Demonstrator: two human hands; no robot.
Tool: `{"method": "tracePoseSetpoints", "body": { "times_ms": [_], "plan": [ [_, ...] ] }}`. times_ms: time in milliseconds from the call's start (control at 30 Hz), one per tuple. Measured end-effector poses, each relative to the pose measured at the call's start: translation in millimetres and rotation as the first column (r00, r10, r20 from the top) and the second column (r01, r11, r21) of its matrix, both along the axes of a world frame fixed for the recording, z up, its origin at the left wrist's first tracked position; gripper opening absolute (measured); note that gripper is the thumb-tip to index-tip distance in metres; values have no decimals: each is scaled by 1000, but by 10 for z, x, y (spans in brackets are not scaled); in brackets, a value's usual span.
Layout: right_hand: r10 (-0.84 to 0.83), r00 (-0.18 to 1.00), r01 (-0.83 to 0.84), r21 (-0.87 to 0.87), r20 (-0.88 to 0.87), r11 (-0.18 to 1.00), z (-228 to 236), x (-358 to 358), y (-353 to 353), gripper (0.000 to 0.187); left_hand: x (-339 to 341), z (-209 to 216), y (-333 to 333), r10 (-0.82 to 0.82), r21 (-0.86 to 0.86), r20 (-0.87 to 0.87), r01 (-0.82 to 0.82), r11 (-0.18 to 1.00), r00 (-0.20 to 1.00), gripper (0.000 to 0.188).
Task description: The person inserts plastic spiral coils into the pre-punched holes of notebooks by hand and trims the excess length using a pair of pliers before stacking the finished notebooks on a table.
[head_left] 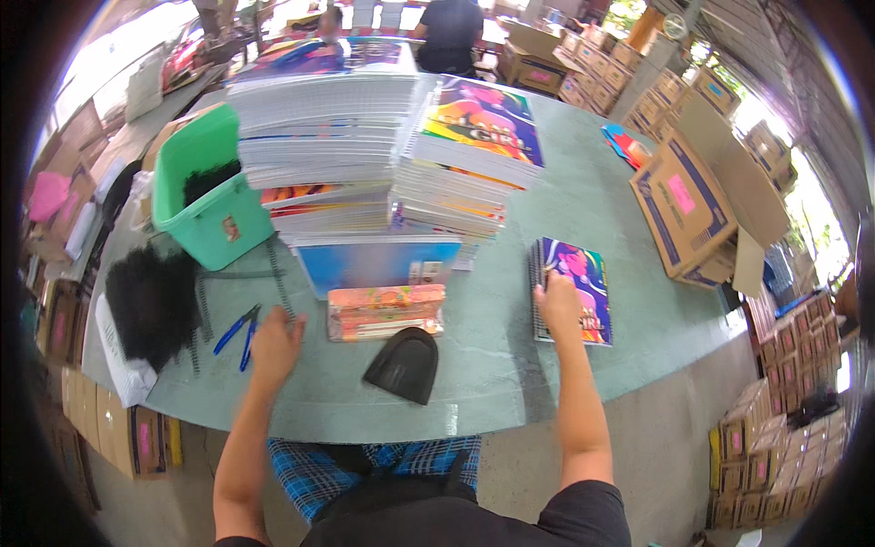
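Observation:
My left hand (277, 345) hovers over the table with its fingers apart and nothing in them, slightly blurred. Just left of it lie blue-handled pliers (239, 335). My right hand (558, 301) is closed at the coil side of a spiral notebook (597, 287) with a purple, pink and yellow cover; its fingertips are partly hidden. This notebook appears to top a small pile. Between my hands lie a pink-orange patterned pouch or pack (387, 312) and a dark, rounded flat object (404, 365). Black plastic coils (150, 305) are heaped at the left.
Tall stacks of spiral notebooks (328, 137) rise mid-table. A green bin (205, 196) with black coils stands left of them. An open cardboard box (684, 205) sits at the right edge, near colourful covers (624, 146). Piled cartons surround the table; a person (449, 36) is beyond it.

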State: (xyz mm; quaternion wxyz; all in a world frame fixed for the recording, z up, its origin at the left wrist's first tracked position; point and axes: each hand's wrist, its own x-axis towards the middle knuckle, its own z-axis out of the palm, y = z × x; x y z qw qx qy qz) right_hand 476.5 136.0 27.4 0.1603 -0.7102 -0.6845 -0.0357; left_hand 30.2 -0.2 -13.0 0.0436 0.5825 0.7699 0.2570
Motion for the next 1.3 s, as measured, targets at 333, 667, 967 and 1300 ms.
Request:
{"method": "tracePoseSetpoints", "body": {
  "times_ms": [333,667,967,1300],
  "plan": [
    [471,837,-283,516,-278,808,784,-835,-466,24,-362,113,89,50,302,164,-98,948,985,21],
    [805,580,-749,310,-121,586,880,-2699,-257,16,-625,1292,-156,-341,499,811,-258,827,475,19],
    [882,450,-862,190,-143,471,994,-2872,-502,21,-307,648,474,-217,440,433,5,898,875,32],
    [727,686,-723,133,19,678,955,-3019,-470,30,-24,1285,110,-241,287,742,29,958,626,23]
  ]
}}
